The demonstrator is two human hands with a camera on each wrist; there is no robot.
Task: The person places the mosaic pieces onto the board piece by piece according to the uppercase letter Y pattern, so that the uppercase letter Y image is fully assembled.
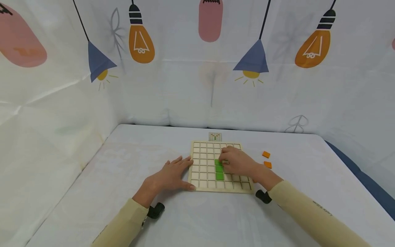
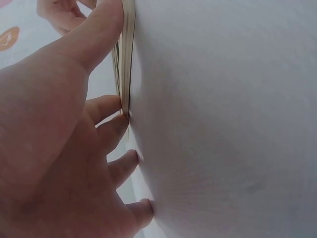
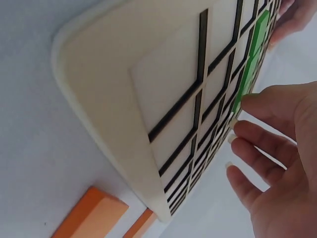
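Observation:
A pale wooden grid board lies on the table, with green square tiles in a column of its cells. My right hand is over the board. In the right wrist view its thumb and forefinger tips meet the end of the farthest green tile, one on each side; the other fingers are loosely bent. My left hand lies spread at the board's left side. In the left wrist view, its thumb rests along the board's edge and the fingertips touch the edge and table.
Orange tiles lie right of the board, with another orange tile close to its edge in the right wrist view. Behind the board is a small card with a coloured grid pattern. A printed white curtain hangs beyond the table.

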